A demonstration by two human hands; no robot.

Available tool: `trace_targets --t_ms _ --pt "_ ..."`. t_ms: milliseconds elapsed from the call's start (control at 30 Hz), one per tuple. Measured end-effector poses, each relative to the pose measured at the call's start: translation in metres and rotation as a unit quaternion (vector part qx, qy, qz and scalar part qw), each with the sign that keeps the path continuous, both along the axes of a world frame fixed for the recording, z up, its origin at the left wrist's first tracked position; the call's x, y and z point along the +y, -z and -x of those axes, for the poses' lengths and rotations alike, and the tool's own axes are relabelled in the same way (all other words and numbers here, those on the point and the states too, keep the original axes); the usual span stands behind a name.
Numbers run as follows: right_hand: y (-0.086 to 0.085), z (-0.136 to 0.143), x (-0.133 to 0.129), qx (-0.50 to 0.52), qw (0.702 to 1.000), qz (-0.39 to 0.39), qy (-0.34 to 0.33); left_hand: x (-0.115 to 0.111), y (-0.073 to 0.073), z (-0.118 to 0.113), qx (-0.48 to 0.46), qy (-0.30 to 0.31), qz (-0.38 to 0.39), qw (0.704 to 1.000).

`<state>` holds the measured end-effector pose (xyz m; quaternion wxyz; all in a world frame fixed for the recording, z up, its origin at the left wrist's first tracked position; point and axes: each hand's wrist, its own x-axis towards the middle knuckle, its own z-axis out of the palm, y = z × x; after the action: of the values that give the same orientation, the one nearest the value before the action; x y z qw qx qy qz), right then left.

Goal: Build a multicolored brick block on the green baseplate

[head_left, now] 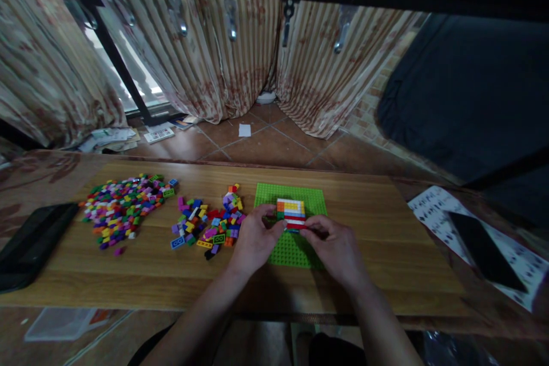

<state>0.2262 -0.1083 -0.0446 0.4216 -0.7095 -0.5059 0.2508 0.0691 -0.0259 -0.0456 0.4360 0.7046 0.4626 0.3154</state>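
Both forearms reach fwd from bottom edge, converging over the green baseplate (300, 197) mid-counter (364, 274). Left hand (254, 240) knuckles up, fingers curled, thumb & fingertips pinching the left side of the striped brick stack (291, 213) standing on the plate. Right hand (338, 249) mirrors it, fingers bent inward, pinching the stack's lower right edge at a red layer. Loose bricks (210, 223) lie just left of left hand; bigger brick pile (122, 206) further left.
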Motion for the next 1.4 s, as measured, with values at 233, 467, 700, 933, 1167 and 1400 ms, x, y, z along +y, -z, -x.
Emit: trace_targets --t_ms 233,467,700,933,1167,1400 --pt "0.002 -0.003 0.004 0.058 0.998 -0.006 0.027 0.000 0.006 -0.001 -0.008 0.000 0.002 1.000" --pt "0.011 -0.003 0.009 0.123 0.990 0.000 0.072 -0.002 0.004 -0.004 -0.003 -0.018 0.005 1.000" --pt "0.013 -0.004 0.015 0.118 0.989 0.016 0.090 -0.001 0.002 -0.008 0.006 -0.041 0.017 0.999" --pt "0.012 -0.004 0.016 0.095 0.991 0.032 0.089 0.002 0.006 -0.008 0.018 -0.042 0.009 0.999" --pt "0.012 -0.001 0.016 0.100 0.991 0.018 0.086 -0.001 0.004 -0.011 0.038 -0.058 -0.011 0.998" --pt "0.013 0.000 0.017 0.161 0.982 0.010 0.100 0.003 0.009 -0.007 0.015 -0.030 -0.020 0.999"
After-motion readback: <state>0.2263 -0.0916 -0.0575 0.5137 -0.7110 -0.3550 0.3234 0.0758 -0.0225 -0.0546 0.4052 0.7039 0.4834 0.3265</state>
